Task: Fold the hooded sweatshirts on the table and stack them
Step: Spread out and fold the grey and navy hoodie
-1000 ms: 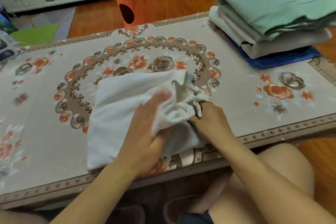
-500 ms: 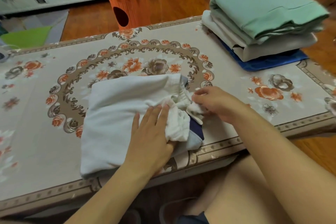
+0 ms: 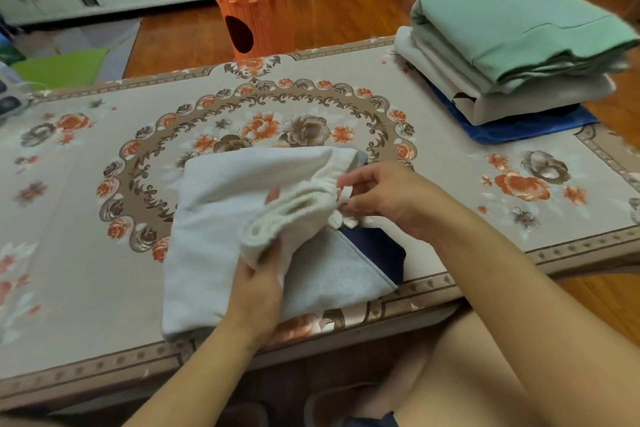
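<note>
Both hands on white sweatshirt [image 3: 214, 236] at table's [image 3: 86, 288] near edge: left hand [image 3: 258, 284] grips bunched hood, right hand [image 3: 388, 199] pinches drawstring, likely tucking it. Folded stack [image 3: 512, 55] waits far right.

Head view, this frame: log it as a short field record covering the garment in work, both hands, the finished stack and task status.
garment: white hooded sweatshirt, partly folded, near table front edge
left hand: grips bunched hood fabric
right hand: pinches white drawstring
stack: green on beige on blue, far right
status: white one not yet stacked
</note>
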The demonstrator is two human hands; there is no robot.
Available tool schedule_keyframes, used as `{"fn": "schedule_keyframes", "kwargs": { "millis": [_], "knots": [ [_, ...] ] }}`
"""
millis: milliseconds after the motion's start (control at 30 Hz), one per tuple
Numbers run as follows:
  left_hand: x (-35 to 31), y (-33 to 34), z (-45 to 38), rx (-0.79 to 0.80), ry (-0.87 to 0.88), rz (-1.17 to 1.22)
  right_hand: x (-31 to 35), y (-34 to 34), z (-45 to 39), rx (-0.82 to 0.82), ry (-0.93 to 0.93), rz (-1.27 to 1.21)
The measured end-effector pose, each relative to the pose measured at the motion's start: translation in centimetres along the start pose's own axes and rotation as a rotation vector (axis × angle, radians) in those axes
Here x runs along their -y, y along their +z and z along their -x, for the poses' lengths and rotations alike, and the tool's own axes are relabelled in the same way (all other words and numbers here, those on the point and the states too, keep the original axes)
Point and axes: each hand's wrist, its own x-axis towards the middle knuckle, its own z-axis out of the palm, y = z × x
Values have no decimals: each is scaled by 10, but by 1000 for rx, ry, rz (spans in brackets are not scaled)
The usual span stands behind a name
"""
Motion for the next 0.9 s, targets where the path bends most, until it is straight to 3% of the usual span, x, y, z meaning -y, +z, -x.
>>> {"fn": "schedule_keyframes", "kwargs": {
  "millis": [100, 167, 200, 267, 333, 367, 433, 500, 567, 733, 900],
  "knots": [
    [1, -12, -11, -140, -179, 461, -7, 8, 1, 11, -89, 136],
    [-1, -13, -9, -138, -243, 554, -11, 19, 2, 84, -141, 315],
    [-2, -12, -5, -130, -246, 449, -13, 25, 3, 132, -146, 366],
    [0, -6, 1, -54, -78, -6, -14, 31, 5, 234, -163, 380],
    [2, 0, 3, 256, 85, -494, -14, 18, 9, 327, -175, 310],
    [6, 3, 0, 393, 173, -791, -14, 6, 12, 352, -137, 201],
    [9, 10, -5, 514, 273, -1245, -15, -22, 15, 296, -3, -114],
    [5, 18, -7, 514, 252, -1364, -20, -44, 11, 97, 60, -213],
    [6, 25, -5, 516, 241, -1407, -23, -51, -2, -77, 88, -128],
    [12, 40, 3, 487, 268, -1531, -5, -9, -24, -18, 254, 158],
    [7, 56, 5, 489, 220, -1511, 3, 30, -40, -313, 2, 636]
  ]
}}
